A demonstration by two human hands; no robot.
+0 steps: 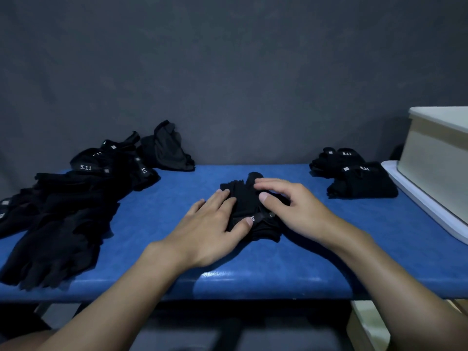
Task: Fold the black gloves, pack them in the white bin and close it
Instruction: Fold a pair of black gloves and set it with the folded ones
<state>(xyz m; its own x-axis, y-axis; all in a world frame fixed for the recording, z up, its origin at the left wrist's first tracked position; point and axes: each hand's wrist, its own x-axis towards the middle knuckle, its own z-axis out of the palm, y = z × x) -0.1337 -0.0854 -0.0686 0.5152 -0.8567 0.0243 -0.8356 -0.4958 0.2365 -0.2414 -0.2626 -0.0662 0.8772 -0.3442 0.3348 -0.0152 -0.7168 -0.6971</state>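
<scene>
The white bin (435, 158) stands at the far right end of the blue bench (329, 249), on top of a flat white board (417, 198) that sticks out from under it toward the person. Just beside the bin, on its left, lie two folded black gloves (359, 178), touching each other, each with a white "5.11" mark facing up.

Further from the bin, near the middle of the bench, lies one black glove (247, 198), and both hands are on it. The left hand (210, 231) lies flat on the side of this glove away from the bin. Its fingers are straight and a little spread, and the thumb presses on the cuff, where a small white mark shows. The right hand (293, 206) covers the side nearer to the bin. Its fingers are gently arched and close together, with the tips touching the cloth, and the thumb tip presses down apart from them (I cannot tell if any cloth is caught under the fingers).

At the end of the bench farthest from the bin is a loose pile of black gloves (63, 219), lying over one another. Behind everything is a dark grey wall (228, 72).
</scene>
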